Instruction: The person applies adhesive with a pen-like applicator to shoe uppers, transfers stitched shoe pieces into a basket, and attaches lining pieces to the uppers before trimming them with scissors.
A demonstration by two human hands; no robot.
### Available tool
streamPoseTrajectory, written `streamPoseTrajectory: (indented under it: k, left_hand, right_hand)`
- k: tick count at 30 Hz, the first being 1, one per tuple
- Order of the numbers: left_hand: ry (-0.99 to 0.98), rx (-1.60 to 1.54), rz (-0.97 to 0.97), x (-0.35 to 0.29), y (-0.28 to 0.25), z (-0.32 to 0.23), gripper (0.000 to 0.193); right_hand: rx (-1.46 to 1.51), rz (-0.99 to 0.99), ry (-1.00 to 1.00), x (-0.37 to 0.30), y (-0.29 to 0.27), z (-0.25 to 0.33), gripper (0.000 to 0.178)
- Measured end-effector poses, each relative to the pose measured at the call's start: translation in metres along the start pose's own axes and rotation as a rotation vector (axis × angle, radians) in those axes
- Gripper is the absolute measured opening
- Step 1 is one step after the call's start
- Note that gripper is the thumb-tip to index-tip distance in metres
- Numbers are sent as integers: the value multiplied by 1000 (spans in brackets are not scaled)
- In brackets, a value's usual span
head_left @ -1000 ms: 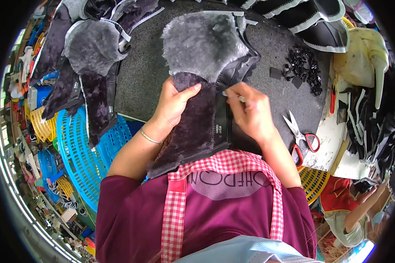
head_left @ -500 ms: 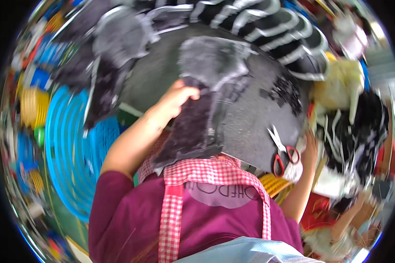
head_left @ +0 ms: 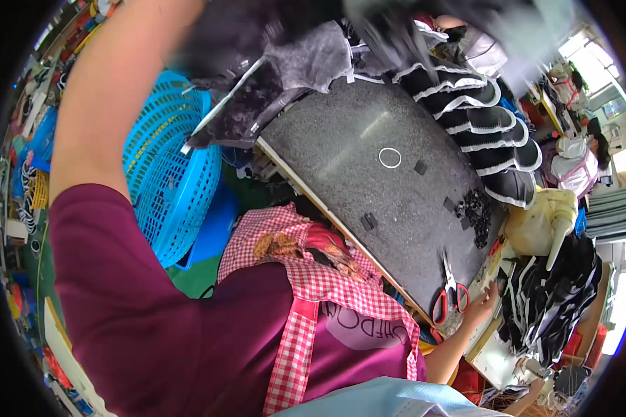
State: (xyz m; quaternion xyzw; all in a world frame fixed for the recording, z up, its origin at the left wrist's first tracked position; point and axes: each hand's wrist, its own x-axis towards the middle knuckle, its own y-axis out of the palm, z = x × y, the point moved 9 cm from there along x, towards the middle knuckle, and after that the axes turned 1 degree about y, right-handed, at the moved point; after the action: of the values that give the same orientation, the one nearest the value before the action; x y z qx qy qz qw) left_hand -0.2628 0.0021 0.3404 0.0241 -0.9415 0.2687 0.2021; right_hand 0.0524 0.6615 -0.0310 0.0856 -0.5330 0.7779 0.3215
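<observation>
My left arm [head_left: 111,90] reaches up past the top edge, so its hand is out of sight. Beside that arm, a dark piece of cloth [head_left: 243,35] is smeared by motion. Below it lie dark plush fabric pieces [head_left: 313,59] with pale edges, overlapping the far left of the grey table [head_left: 355,153]. My right hand [head_left: 485,300] rests at the table's right edge with its fingers stretched out, holding nothing that I can see. Close to it lies a pair of scissors [head_left: 451,288] with red and black handles, blades pointing away.
Overlapping black pieces with white edging [head_left: 490,128] line the far right. Small black scraps [head_left: 476,215] and a white ring [head_left: 390,158] lie on the table. A blue basket [head_left: 170,174] stands left. At right are a yellowish container [head_left: 539,219] and a heap of black strips [head_left: 553,299].
My left hand has gone up out of view, and the plush piece it held has left the table's near side. The view has turned. My right hand stays by the scissors.
</observation>
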Motion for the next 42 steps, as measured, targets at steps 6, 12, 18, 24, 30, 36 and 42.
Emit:
streamPoseTrajectory:
  k: [6,12,18,24,30,36,42]
  left_hand:
    - [-8,461,-247,139,-84,18,23]
    - [-97,807,-19,247,-19,172,21]
    - [-106,883,199,328,46,384,22]
    - [33,789,245,403,41,476,23]
    - [116,663,342,418,-11,416,29]
    - [680,199,43,185,167,74,20]
    - [590,459,437,72,285,97,47]
  right_hand:
    - [-5,-178,73,24,-46,37,33]
    - [-43,-194,147,34,-52,69,31]
    - [-76,-7,113,86,7,167,20]
    - [34,-3,148,131,45,181,20]
    - [668,-110,564,129,75,82,40]
    - [1312,54,806,176,119,54,56]
    - [1532,74,581,260,158,121,54]
